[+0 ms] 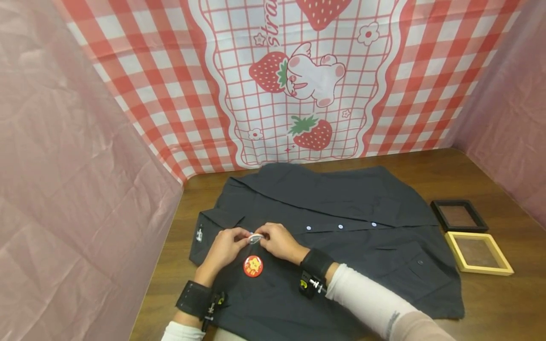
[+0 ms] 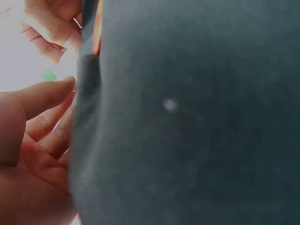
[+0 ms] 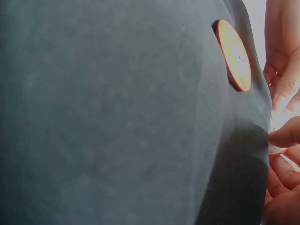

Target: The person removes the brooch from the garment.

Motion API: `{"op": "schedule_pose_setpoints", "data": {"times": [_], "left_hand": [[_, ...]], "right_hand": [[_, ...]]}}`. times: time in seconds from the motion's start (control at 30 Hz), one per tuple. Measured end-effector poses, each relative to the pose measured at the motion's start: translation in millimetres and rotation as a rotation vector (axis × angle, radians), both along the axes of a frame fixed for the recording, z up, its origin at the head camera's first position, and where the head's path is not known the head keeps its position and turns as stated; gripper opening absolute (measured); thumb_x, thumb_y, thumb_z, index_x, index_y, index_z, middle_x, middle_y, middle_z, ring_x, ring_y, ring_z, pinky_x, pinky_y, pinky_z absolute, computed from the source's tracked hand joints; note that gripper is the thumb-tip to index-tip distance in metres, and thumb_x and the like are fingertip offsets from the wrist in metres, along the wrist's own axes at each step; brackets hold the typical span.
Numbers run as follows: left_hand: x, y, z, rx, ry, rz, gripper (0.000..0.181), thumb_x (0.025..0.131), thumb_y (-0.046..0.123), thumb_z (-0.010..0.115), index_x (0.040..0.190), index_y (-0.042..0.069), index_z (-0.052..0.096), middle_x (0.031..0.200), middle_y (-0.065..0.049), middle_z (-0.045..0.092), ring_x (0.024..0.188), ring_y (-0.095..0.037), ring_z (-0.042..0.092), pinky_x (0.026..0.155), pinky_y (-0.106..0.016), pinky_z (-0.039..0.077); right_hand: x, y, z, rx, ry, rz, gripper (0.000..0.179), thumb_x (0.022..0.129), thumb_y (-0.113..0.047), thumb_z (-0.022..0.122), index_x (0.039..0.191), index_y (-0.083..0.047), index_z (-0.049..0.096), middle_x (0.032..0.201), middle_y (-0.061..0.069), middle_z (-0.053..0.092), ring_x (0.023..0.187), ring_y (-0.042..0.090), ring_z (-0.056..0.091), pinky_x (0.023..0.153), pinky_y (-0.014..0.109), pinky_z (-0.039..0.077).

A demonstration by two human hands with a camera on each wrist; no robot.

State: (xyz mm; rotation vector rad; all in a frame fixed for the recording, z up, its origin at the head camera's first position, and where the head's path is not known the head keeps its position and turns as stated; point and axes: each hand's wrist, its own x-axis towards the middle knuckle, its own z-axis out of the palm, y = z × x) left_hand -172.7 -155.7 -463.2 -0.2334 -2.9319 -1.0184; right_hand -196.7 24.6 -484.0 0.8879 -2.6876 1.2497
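A dark button-up shirt (image 1: pixel 341 270) lies spread on the table, its collar to the left. Above its front, my left hand (image 1: pixel 224 246) and right hand (image 1: pixel 281 242) pinch a small round pin badge (image 1: pixel 255 238) from opposite sides, with its silvery back showing. A second badge (image 1: pixel 253 266), red with a yellow figure, sits on the shirt just below the hands. In the right wrist view this red-rimmed badge (image 3: pixel 236 56) lies on the cloth, while the held badge (image 3: pixel 277 150) is mostly hidden by fingers. Dark fabric (image 2: pixel 197 154) fills much of the left wrist view.
To the right of the shirt, a black frame (image 1: pixel 458 216) and a yellow frame (image 1: pixel 478 253) lie on the wooden table (image 1: pixel 503 303). A red-checked strawberry cloth (image 1: pixel 315 94) hangs behind. Pink fabric (image 1: pixel 106 180) walls the left side, and similar fabric the right.
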Motion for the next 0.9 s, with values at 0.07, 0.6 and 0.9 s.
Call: {"op": "schedule_pose_setpoints", "data": {"times": [0.07,0.6,0.9], "left_hand": [[-0.4,1.2,0.8,0.005,0.004,-0.003,0.008,0.086,0.018,0.073,0.091,0.013,0.074,0.087,0.0,0.074,0.079,-0.013,0.067,0.071,-0.033,0.052],[0.5,5.2,2.7,0.065,0.008,0.016,0.007,0.087,0.015,0.072,0.093,0.011,0.074,0.087,-0.001,0.074,0.08,-0.014,0.068,0.074,-0.035,0.054],[1.5,6.2,2.5,0.104,0.06,0.019,0.009,0.087,0.016,0.072,0.095,0.011,0.074,0.091,-0.003,0.075,0.08,-0.015,0.069,0.073,-0.034,0.055]], "right_hand": [[-0.8,0.6,0.0,-0.01,-0.004,-0.014,0.015,0.081,-0.002,0.067,0.094,-0.005,0.074,0.077,0.001,0.062,0.068,0.007,0.053,0.061,0.017,0.042],[-1.2,3.5,2.9,-0.04,-0.003,-0.043,0.013,0.083,-0.003,0.067,0.094,-0.006,0.074,0.078,0.001,0.063,0.068,0.007,0.053,0.06,0.017,0.042],[-2.2,4.6,5.4,-0.075,0.011,-0.052,0.012,0.083,-0.003,0.069,0.093,-0.006,0.074,0.078,0.002,0.064,0.068,0.007,0.054,0.061,0.016,0.043]]}}
